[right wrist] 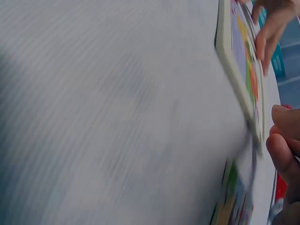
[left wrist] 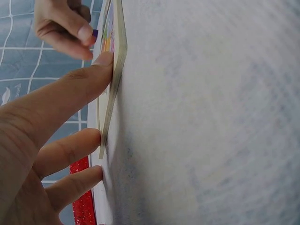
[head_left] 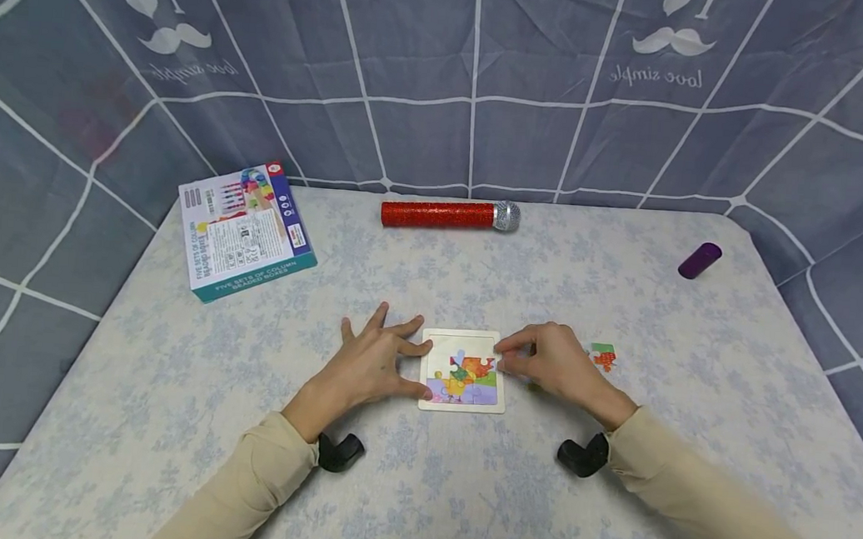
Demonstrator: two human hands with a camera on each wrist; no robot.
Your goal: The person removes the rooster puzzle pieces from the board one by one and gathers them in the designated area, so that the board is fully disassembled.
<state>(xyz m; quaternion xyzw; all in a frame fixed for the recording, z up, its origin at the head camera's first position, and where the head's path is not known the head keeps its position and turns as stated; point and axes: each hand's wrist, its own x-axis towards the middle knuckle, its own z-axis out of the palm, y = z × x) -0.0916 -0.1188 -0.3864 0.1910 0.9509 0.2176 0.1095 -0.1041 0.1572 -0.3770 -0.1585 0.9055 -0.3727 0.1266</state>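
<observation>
A small square jigsaw puzzle [head_left: 477, 394] with a pale frame lies on the table, its lower part filled with colourful pieces and its upper part bare. My left hand [head_left: 368, 361] spreads its fingers at the left side, thumb and index finger touching the frame. In the left wrist view the thumb [left wrist: 70, 96] presses on the frame's edge. At the right edge is my right hand [head_left: 556, 363], thumb and index finger bent close together; whether a piece sits between them is hidden. Loose puzzle pieces [head_left: 603, 357] in green and red lie beyond that hand, also blurred in the right wrist view.
At the back left lies a toy box [head_left: 246, 236]. A glittery red microphone [head_left: 446, 215] lies along the back edge, and a dark purple cylinder [head_left: 699, 261] is at the back right. A patterned cloth [head_left: 430, 286] covers the table; a grey-blue curtain [head_left: 431, 61] hangs behind.
</observation>
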